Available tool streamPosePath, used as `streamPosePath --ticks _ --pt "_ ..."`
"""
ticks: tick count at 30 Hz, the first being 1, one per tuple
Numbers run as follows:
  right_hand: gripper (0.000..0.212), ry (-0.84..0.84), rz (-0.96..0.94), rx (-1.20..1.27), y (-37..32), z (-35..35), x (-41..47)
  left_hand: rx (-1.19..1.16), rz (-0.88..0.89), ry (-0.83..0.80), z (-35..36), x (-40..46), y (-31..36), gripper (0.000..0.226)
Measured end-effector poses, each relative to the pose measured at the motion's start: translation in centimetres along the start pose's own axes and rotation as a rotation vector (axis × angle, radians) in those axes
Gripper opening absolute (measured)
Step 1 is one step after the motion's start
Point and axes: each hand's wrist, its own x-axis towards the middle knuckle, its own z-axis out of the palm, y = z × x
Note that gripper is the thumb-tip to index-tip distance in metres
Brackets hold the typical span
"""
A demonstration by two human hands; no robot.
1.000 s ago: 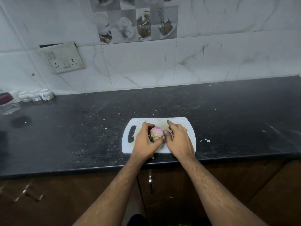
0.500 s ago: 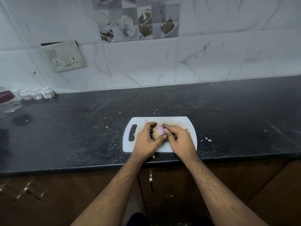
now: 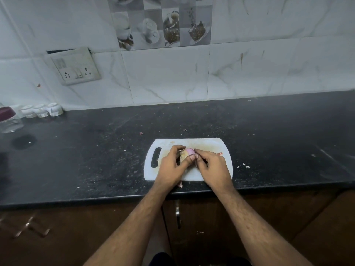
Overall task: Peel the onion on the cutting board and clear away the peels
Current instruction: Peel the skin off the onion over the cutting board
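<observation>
A small pinkish onion with a brownish root end is held over the white cutting board, which lies on the black counter near its front edge. My left hand wraps around the onion's left and underside, thumb pressed on it. My right hand closes on the onion's right side, fingertips pinching at its skin. Most of the onion is hidden by both hands. A pink peel scrap lies on the board beside my right hand, and another peel bit sits at the board's front edge.
Small peel flakes lie on the black counter right of the board. A jar with a dark red lid and small white cups stand at the far left by the tiled wall. A wall socket is above them.
My right hand's fingers have curled from stretched over the onion to pinching its right side. The onion has turned a little in my left hand.
</observation>
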Motion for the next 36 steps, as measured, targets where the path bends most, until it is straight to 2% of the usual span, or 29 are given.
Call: streamPosePath --ticks 6,17,21,31,36 --pt "0.027 -0.016 0.12 0.135 -0.4 -0.1 -0.4 0.03 -0.01 -0.044 -0.1 -0.5 0.9 0.051" --pt "0.015 -0.04 0.21 0.04 -0.8 0.3 -0.2 0.048 -0.001 -0.042 0.3 -0.3 0.8 0.046" --pt "0.016 0.017 0.291 0.062 -0.4 0.0 0.5 0.054 0.046 -0.068 0.3 -0.6 0.6 0.042" --pt "0.023 0.105 0.388 0.189 -0.3 0.2 1.0 0.012 0.015 -0.007 0.1 0.0 -0.7 0.027" --pt "0.016 0.193 0.395 0.157 -0.2 0.2 1.0 0.073 0.027 0.038 -0.2 0.2 -0.5 0.032"
